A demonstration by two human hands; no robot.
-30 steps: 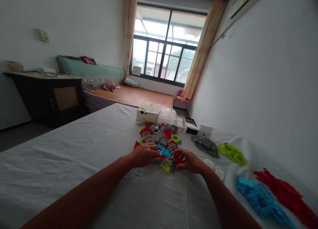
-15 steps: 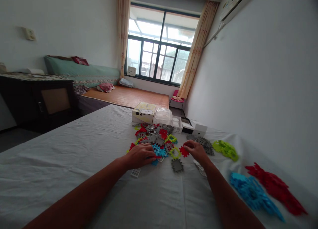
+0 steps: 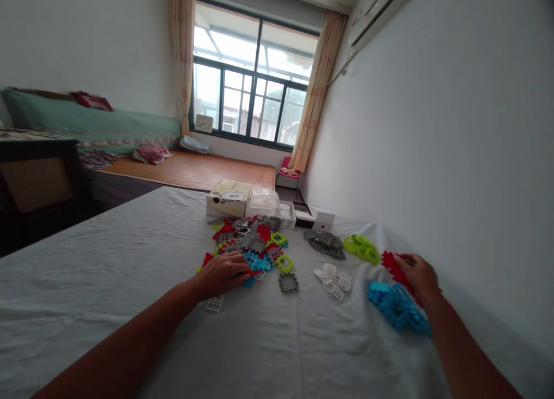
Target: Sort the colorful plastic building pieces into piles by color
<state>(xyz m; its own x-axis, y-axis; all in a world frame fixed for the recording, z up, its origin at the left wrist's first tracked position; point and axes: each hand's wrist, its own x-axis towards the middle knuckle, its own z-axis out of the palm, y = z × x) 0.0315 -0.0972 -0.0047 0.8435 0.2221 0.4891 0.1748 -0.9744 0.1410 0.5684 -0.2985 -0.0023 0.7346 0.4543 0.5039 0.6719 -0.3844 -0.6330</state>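
Note:
My left hand (image 3: pixel 225 275) rests at the near side of a mixed heap of toothed plastic building pieces (image 3: pixel 251 242), its fingers closed on a thin red building piece (image 3: pixel 256 272). Beneath those fingertips lie blue pieces (image 3: pixel 255 260). Far to the right, my right hand (image 3: pixel 419 276) pinches a red building piece (image 3: pixel 392 264) at the red pile, which the hand and wrist mostly cover. The held piece blends with that pile. Just in front of this hand is a blue pile (image 3: pixel 397 308).
Grey (image 3: pixel 325 244), lime-green (image 3: pixel 362 249) and white piles (image 3: pixel 334 280) lie right of the heap. A grey square (image 3: pixel 288 282) and a white window piece (image 3: pixel 214 304) lie nearer me. Behind stand a yellow box (image 3: pixel 228 198), a clear plastic container (image 3: pixel 264 201) and small boxes (image 3: pixel 322 220).
My right hand has carried the red piece from beside the heap rightward to the red pile, uncovering the white pile. My left hand stays at the heap. The view has turned right.

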